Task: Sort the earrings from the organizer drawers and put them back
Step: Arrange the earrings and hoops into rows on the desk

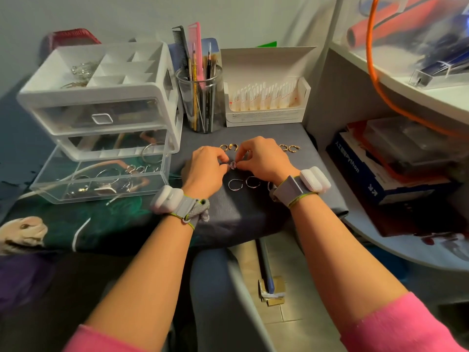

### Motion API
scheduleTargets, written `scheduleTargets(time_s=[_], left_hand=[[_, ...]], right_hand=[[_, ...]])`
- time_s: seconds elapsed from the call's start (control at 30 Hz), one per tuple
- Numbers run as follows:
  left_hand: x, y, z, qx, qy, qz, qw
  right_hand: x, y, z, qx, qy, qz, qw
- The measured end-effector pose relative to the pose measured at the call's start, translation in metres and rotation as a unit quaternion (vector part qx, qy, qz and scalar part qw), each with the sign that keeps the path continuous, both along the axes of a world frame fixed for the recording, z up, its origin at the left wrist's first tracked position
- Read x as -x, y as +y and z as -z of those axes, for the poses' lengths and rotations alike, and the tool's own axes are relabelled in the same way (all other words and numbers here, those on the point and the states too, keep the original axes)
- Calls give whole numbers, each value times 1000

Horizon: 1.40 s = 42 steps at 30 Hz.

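**Head view.** The left hand [205, 168] and right hand [264, 158] meet over the grey-covered desk [253, 217]. The fingertips of both are closed together on one small pinkish earring [233, 164], held just above the cloth.

- **Loose earrings on the desk:** Beyond the hands lie four gold hoops in two pairs, a left pair [229, 147] and a right pair [290, 148]. Nearer the person lie two silver hoops [235, 185], and a third is partly hidden behind the right wrist.
- **Organizer:** At left stands one white organizer [106, 90]. Its open top tray is divided into compartments, and one of them holds silver pieces [81, 69]. Below the tray is a closed drawer [101, 118].
- **Clear drawer:** A clear drawer [101, 193] stands forward of the frame. It holds several large hoops and smaller earrings, too tangled to count.
- **Behind the hands:** One glass cup [203, 118] holds a black comb [180, 44], a pink comb [195, 47] and pencils. One open-lidded white box [264, 115] holds a row of small white items.
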State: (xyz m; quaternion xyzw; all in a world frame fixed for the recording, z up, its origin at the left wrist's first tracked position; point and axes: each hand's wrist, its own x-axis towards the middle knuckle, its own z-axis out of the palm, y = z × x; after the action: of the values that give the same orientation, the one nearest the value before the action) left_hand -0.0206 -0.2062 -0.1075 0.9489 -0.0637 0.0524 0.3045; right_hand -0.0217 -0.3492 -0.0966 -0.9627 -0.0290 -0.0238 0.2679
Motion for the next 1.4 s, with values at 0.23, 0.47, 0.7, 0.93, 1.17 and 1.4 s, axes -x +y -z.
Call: scheduleTargets(time_s=[0.23,0.47,0.7,0.93,1.17,1.4], left_hand=[[-4,0,-2,-14,-4,-1,1000],[3,4,-5,8,-4,-8,1000],[19,9,-3,-7,29,15,999],[32,6,-5,-38,23,11,999],[33,11,-5,-40,26,-4,999],[35,15,-6,-17,23,-13,1000]], right_hand=[[-2,-5,-2,5,1,12,1000],[4,-11,-5,-27,-5,34,999],[23,-15,-10,4,23,53,998],[34,-10,-7,41,53,74,995],[33,-3,0,40,55,89,994],[39,-4,-1,19,31,104,994]])
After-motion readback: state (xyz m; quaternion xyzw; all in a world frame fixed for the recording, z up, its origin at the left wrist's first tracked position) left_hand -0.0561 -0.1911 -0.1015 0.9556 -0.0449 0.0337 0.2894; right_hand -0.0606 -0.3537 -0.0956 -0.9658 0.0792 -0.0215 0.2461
